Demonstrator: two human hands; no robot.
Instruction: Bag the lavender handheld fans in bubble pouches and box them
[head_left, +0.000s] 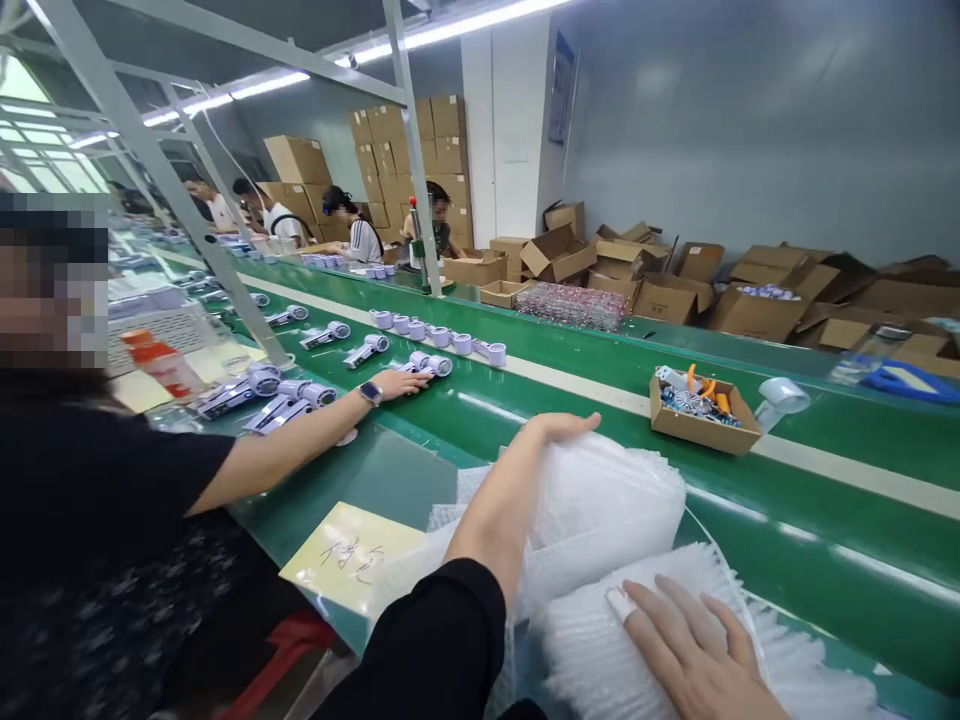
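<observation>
Though handwritten, yellow note [351,556] illegible.

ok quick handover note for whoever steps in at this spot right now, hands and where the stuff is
Left hand: flat on top of the rear stack of bubble-wrap bags, gripping nothing.
Right hand: palm down on the near stack of bubble-wrap bags, a bandage on one finger.
Both stacks sit at the near edge of the green conveyor.
Small cardboard box of parts lies across the belt.
Co-worker's hand is on a white device to the left.
Done or left: cannot tell.
</observation>
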